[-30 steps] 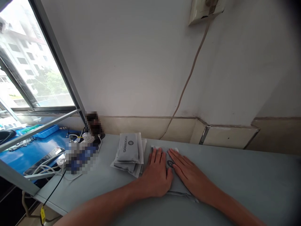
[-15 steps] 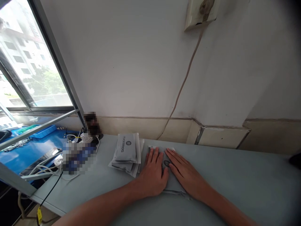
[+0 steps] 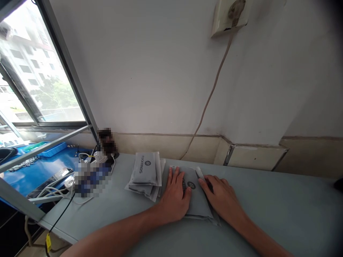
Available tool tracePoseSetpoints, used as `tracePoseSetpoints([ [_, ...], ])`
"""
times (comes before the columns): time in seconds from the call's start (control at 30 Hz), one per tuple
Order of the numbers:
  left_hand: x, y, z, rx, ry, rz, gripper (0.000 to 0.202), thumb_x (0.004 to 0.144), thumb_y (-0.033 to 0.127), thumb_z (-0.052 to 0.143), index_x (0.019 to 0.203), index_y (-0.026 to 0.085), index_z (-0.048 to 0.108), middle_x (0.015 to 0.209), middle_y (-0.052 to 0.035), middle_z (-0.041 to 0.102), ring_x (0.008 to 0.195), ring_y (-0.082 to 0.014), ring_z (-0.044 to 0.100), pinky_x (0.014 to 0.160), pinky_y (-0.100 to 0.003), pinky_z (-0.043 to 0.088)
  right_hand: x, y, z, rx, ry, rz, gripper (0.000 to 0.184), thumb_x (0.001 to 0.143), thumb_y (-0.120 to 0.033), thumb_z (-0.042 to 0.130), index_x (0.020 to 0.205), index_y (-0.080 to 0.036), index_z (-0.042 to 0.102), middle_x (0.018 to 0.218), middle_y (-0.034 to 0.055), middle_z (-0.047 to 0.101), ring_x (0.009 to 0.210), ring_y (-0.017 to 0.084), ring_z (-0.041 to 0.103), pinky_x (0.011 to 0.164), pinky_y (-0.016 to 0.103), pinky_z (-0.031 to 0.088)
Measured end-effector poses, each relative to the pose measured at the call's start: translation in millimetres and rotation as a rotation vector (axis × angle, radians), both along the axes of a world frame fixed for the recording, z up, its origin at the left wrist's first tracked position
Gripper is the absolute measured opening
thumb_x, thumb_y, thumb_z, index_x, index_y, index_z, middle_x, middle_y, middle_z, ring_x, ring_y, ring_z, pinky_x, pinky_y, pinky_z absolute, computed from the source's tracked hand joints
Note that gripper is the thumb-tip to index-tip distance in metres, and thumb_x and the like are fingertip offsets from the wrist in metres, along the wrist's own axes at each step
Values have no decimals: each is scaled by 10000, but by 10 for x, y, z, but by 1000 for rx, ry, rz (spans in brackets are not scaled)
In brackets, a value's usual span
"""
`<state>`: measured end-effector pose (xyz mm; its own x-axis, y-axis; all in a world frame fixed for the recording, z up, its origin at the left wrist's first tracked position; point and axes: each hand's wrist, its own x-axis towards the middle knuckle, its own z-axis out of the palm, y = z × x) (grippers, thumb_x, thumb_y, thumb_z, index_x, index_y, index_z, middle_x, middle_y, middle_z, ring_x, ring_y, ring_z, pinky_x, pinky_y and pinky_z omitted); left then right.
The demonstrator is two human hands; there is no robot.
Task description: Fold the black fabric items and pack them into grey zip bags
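Note:
A grey zip bag (image 3: 197,200) with a round dark logo lies flat on the table in front of me. My left hand (image 3: 175,198) rests on its left half with the fingers stretched out, covering part of the printed lettering. At the bag's right edge, my right hand (image 3: 221,194) has curled fingers and its thumb over the clear border, which lifts a little there. To the left is a small stack of similar grey bags (image 3: 146,171), the top one printed ROCKBROS; it touches neither hand.
The grey table (image 3: 268,214) runs along a wall with a socket and hanging cable (image 3: 211,92). At the left are white cables (image 3: 53,191), a pixelated blue patch, a metal frame (image 3: 64,137) and a blue surface holding a blue tray (image 3: 53,149).
My right hand has slid off the bag's middle to its right edge, and its fingers have curled. The logo now shows fully. My left hand stays on the bag.

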<state>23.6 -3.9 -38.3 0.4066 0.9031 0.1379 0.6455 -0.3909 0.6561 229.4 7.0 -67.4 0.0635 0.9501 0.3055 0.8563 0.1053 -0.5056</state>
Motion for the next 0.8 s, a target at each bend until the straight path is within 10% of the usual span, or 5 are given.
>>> tracePoseSetpoints([
  [0.8, -4, 22, 44, -94, -66, 45, 711, 1056, 562, 299, 1642, 165, 230, 1735, -34, 52, 1594, -257, -51, 1317, -475, 105, -122, -99, 315, -295, 924, 124, 446, 864, -552, 678, 1191, -249, 675, 1261, 122, 762, 1118, 359, 738, 876, 458, 655],
])
